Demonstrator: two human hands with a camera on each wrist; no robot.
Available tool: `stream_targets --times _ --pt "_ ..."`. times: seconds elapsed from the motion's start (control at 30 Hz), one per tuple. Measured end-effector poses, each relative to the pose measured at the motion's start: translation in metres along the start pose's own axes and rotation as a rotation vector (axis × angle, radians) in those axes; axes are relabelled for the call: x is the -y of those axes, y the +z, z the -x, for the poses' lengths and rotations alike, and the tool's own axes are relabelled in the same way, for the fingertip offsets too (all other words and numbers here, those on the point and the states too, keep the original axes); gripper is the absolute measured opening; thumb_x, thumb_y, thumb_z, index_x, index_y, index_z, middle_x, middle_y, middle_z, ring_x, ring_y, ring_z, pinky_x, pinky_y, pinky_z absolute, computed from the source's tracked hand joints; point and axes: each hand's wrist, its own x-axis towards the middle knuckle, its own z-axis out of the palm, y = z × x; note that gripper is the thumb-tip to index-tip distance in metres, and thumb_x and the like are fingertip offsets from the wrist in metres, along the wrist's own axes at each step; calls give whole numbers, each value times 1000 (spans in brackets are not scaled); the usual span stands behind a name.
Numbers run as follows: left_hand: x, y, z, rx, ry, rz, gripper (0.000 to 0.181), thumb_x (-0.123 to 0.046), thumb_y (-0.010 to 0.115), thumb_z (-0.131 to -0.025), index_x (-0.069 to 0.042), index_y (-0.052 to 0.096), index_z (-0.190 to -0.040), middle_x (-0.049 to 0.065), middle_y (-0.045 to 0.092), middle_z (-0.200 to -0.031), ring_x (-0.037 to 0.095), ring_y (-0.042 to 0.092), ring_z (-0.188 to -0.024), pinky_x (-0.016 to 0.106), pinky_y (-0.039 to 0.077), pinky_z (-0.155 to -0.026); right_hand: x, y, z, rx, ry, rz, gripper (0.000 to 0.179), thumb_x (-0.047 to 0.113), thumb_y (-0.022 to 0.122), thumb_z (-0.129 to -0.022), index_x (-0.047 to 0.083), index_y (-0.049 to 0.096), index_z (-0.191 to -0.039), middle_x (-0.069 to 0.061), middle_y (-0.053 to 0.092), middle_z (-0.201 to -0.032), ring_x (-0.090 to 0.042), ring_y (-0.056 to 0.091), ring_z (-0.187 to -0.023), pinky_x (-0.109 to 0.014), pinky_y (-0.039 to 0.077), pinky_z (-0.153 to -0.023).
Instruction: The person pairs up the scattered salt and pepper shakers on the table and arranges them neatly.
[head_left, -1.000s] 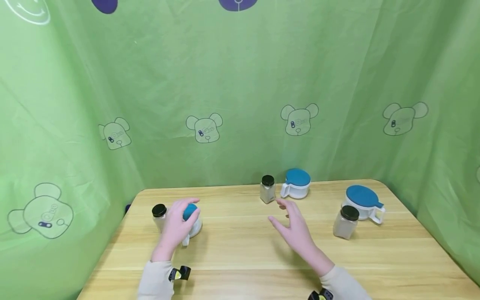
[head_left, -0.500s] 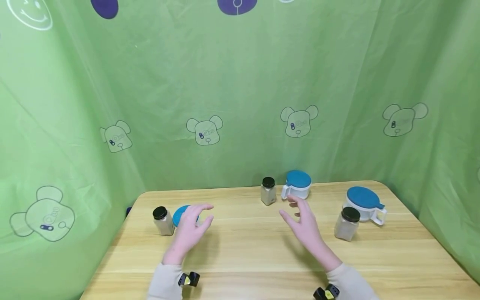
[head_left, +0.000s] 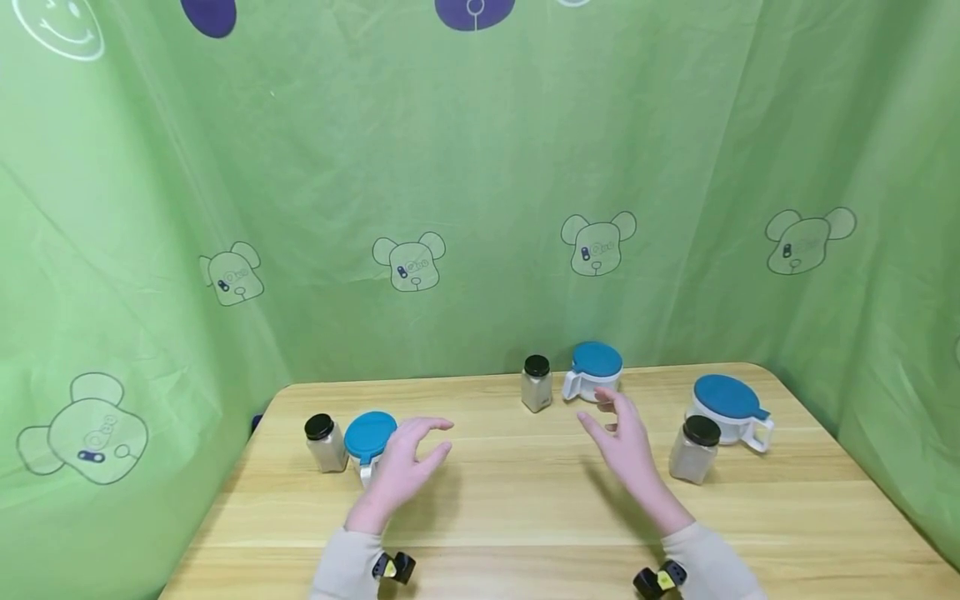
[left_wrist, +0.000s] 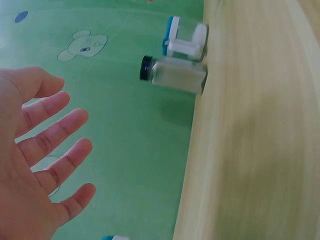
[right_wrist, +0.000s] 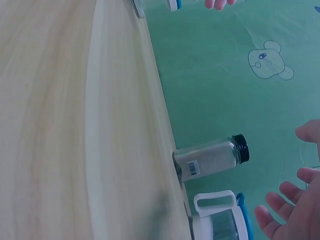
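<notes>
My left hand [head_left: 405,468] hovers over the table, palm turned inward, its fingers relaxed and holding nothing. Just left of it stands a white seasoning canister with a blue lid [head_left: 371,433], its handle partly behind the hand. A square glass jar [head_left: 327,450] with a black cap is beside that canister. My right hand [head_left: 627,442], also holding nothing, is raised with loosely bent fingers. Beyond its fingertips are a second blue-lidded canister [head_left: 597,360] and a black-capped jar [head_left: 536,387], both also seen in the right wrist view.
At the right, a third blue-lidded canister [head_left: 726,398] with its handle to the right stands behind another black-capped jar [head_left: 693,457]. Wooden tabletop [head_left: 502,500] lies between the hands. A green curtain [head_left: 480,167] with bear prints hangs behind the table.
My left hand has moved right, off the left canister, whose lid now shows fully. My right hand has shifted to the right, away from the middle jar. The jars and canisters keep their places.
</notes>
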Motion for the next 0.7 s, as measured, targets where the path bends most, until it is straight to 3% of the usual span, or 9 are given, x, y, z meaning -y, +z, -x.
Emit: stream_targets --times 0.2,0.37,0.7 --pt "-6 12 -2 73 -1 2 28 -21 67 -91 -17 66 -119 0 69 -120 21 58 -118 43 47 -102 -6 -2 -2 23 44 -6 54 26 63 -95 1 43 -139 -21 49 -134 -33 50 -119 -50 47 -93" --pt "-10 19 -4 127 -13 37 29 -21 66 -92 -16 65 -121 0 67 -124 20 56 -121 45 45 -105 -10 -4 -5 27 70 1 56 27 63 -95 1 41 -140 -22 47 -135 -34 48 -121 -45 46 -94" --pt "-9 25 -5 157 13 21 29 -25 63 -94 -18 64 -123 -3 66 -125 18 57 -121 44 46 -104 -15 -5 -10 56 128 -37 65 33 62 -95 0 34 -145 -24 37 -142 -39 38 -131 -57 40 -106"
